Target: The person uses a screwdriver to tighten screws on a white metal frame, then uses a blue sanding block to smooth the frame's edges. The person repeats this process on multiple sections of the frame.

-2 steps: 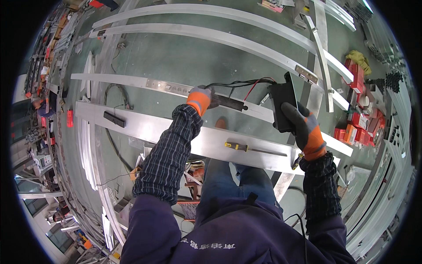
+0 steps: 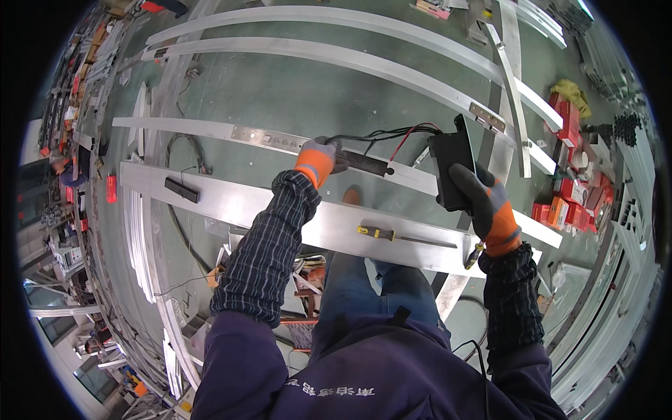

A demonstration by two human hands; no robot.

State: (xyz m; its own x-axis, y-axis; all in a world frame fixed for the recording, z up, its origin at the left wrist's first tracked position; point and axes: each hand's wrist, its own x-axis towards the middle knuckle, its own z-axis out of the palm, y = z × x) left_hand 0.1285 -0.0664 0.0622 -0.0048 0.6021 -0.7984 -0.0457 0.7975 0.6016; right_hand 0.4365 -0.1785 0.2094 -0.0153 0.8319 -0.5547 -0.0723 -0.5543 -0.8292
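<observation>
In an orange-and-grey work glove, my left hand [image 2: 318, 161] is closed around one end of a slim black bar-shaped part [image 2: 369, 164]. The bar lies over a silver metal profile. My right hand [image 2: 486, 210], gloved alike, grips a flat black box [image 2: 449, 168] by its near right side, thumb across the face. Black cables and a red wire [image 2: 399, 145] run between my left hand and the top of the box. Nearer to me, a yellow-and-black screwdriver [image 2: 378, 233] rests on a wide silver beam [image 2: 329, 222]. A second yellow-and-black handle [image 2: 474, 257] lies beneath my right wrist.
On the wide beam's left part sits a small black block [image 2: 182, 190]. Long silver profiles [image 2: 294, 47] cross the far side above a green floor. Red boxes [image 2: 570, 203] are stacked at the right. A red object [image 2: 111, 188] stands at the left. Cables [image 2: 183, 234] hang below the beam.
</observation>
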